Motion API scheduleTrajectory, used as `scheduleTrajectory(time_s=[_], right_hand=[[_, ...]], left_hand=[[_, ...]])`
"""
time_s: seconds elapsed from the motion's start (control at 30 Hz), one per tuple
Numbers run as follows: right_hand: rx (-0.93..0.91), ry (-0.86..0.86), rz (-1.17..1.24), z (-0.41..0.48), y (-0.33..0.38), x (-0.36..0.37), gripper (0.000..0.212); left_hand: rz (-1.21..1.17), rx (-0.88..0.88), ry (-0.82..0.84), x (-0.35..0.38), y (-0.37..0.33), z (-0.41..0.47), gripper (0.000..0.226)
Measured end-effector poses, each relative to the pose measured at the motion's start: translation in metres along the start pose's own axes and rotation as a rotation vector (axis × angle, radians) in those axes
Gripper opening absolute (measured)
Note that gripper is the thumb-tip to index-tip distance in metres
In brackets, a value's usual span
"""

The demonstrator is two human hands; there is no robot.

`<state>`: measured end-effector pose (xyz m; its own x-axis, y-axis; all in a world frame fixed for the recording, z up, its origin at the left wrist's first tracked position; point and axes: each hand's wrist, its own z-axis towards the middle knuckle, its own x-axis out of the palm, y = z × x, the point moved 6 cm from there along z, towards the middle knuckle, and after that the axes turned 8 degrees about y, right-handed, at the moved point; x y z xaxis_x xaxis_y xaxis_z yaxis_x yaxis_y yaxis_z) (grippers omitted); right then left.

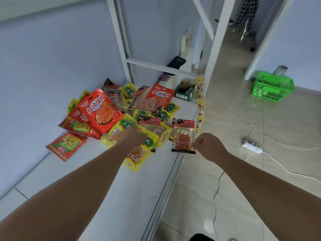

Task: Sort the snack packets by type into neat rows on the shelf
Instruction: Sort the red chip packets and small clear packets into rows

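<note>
Here the shelf (121, 188) is a pale flat surface carrying everything else; its front edge runs just below and right of the right-hand grip. The pile (125, 112) of mixed packets lies unsorted on it, beyond and to the left of both grips.

The left hand (133, 138) rests palm down on the near edge of the pile, over a yellow packet (139, 153). Its fingers are hidden from this angle, so whether this grip is open or closed cannot be told.

The right hand (208, 145) is closed in a pinch on the right edge of a clear packet (183, 135) with a red-and-black header. This packet sits apart from the pile, just left of the grip and near the shelf's front edge. Whether it touches the shelf cannot be told.

A large red bag (99, 110) tops the pile, well left of and beyond the left grip. A green basket (272, 87) stands on the floor, well right of the right grip.
</note>
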<state>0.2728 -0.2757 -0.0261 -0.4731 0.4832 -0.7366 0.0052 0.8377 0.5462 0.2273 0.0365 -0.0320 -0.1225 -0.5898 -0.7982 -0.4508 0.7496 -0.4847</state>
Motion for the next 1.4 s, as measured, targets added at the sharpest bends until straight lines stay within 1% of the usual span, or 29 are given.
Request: scheduleTrajectory(time_s=[0.07, 0.2, 0.23, 0.33, 0.43, 0.57, 0.7, 0.77, 0.83, 0.9, 0.93, 1.03, 1.07, 1.17, 1.23, 1.3, 1.4], right_hand=[[0.071, -0.005, 0.06, 0.016, -0.013, 0.002, 0.035], [0.193, 0.035, 0.165, 0.045, -0.035, 0.009, 0.068], [0.217, 0.062, 0.195, 0.052, -0.038, 0.012, 0.072], [0.253, 0.147, 0.265, 0.069, -0.046, 0.026, 0.077], [0.262, 0.197, 0.351, 0.08, -0.048, 0.038, 0.086], [0.235, 0.175, 0.385, 0.085, -0.044, 0.047, 0.068], [0.21, 0.135, 0.421, 0.087, -0.038, 0.039, 0.064], [0.194, 0.133, 0.47, 0.088, -0.037, 0.036, 0.058], [0.17, 0.148, 0.5, 0.087, -0.034, 0.032, 0.056], [0.136, 0.166, 0.504, 0.085, -0.031, 0.029, 0.058], [0.114, 0.17, 0.508, 0.083, -0.029, 0.028, 0.055], [0.062, 0.162, 0.535, 0.081, -0.024, 0.025, 0.026], [0.054, 0.157, 0.543, 0.081, -0.022, 0.023, 0.022], [0.025, 0.131, 0.556, 0.082, -0.009, 0.016, 0.018], [-0.012, 0.101, 0.564, 0.082, 0.002, 0.011, 0.019], [-0.06, 0.075, 0.546, 0.081, 0.015, 0.005, 0.021], [-0.139, 0.077, 0.563, 0.082, 0.035, -0.002, 0.021]], left_hand=[[-0.007, -0.033, -0.003, -0.001, -0.002, 0.022, 0.061], [0.018, -0.119, -0.045, -0.005, -0.005, 0.055, 0.064], [0.032, -0.14, -0.049, -0.006, -0.006, 0.06, 0.07], [0.125, -0.18, -0.078, -0.004, -0.012, 0.073, 0.089], [0.215, -0.208, -0.112, -0.001, -0.015, 0.082, 0.091], [0.17, -0.215, -0.086, 0.003, -0.015, 0.087, 0.085], [0.272, -0.227, -0.033, 0.002, -0.017, 0.092, 0.091], [0.315, -0.241, 0.003, 0.0, -0.018, 0.095, 0.088], [0.325, -0.256, 0.041, -0.002, -0.019, 0.096, 0.079], [0.335, -0.243, 0.07, -0.003, -0.023, 0.095, 0.062], [0.322, -0.222, 0.066, -0.005, -0.024, 0.095, 0.052], [0.165, -0.131, -0.035, -0.019, -0.023, 0.095, 0.03], [0.102, -0.099, -0.071, -0.026, -0.022, 0.095, 0.026], [-0.054, 0.014, -0.189, -0.056, -0.023, 0.089, 0.015], [-0.122, 0.086, -0.28, -0.079, -0.027, 0.083, 0.014], [-0.128, 0.133, -0.348, -0.101, -0.029, 0.075, 0.015], [-0.147, 0.155, -0.391, -0.127, -0.03, 0.06, 0.015]])
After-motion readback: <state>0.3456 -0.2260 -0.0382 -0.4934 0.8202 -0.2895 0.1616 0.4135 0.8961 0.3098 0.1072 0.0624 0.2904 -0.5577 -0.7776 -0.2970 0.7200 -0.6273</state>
